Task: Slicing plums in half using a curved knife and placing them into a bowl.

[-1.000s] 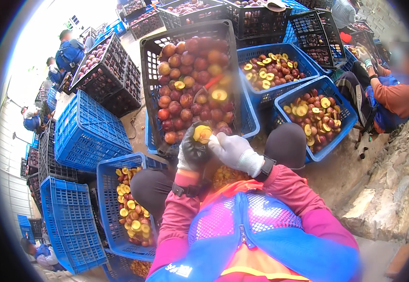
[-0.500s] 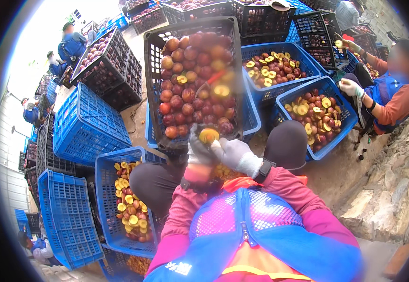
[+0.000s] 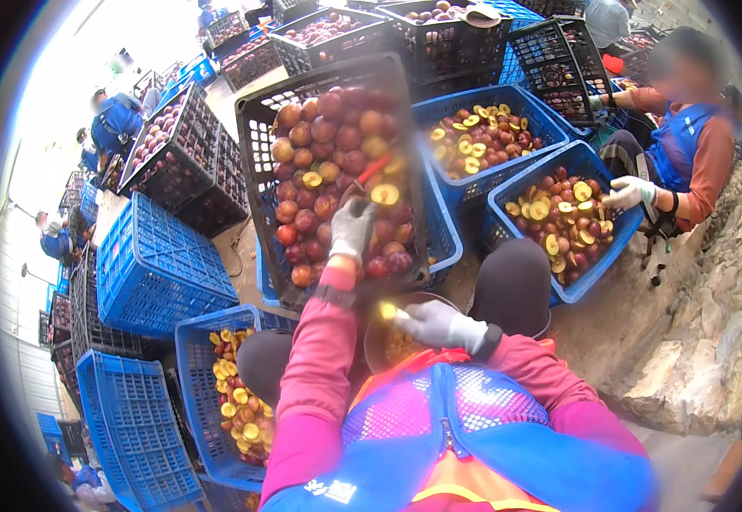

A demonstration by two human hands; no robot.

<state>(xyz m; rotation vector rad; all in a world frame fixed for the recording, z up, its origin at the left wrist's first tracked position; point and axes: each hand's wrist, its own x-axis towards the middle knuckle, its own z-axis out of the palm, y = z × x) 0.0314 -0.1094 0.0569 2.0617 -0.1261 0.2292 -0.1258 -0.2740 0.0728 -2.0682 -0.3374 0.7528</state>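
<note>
My left hand (image 3: 352,230), in a grey-white glove, reaches into the black crate (image 3: 256,192) of whole plums (image 3: 307,220) before me. Its fingers are curled by the metal end of a red-handled tool (image 3: 374,171) lying on the fruit; what they grip is hidden. Just right of the tool lies a yellow-fleshed plum half (image 3: 384,194). Above my lap, my gloved right hand (image 3: 441,327) pinches a blurred yellow plum half (image 3: 387,311). Under it a round basin (image 3: 374,348) holds orange-brown bits, partly covered by my hand.
Blue crates of plum halves stand to my left (image 3: 185,350) and right (image 3: 516,235). Upturned blue crates (image 3: 162,256) and stacked black crates (image 3: 174,158) fill the left. A co-worker's gloved hand (image 3: 631,193) is at the right crate. A rough stone edge (image 3: 686,341) runs along the right.
My hands, together on a cut plum before, have parted. The left has gone forward into the plum crate. The right has come back over the basin, holding a yellow half.
</note>
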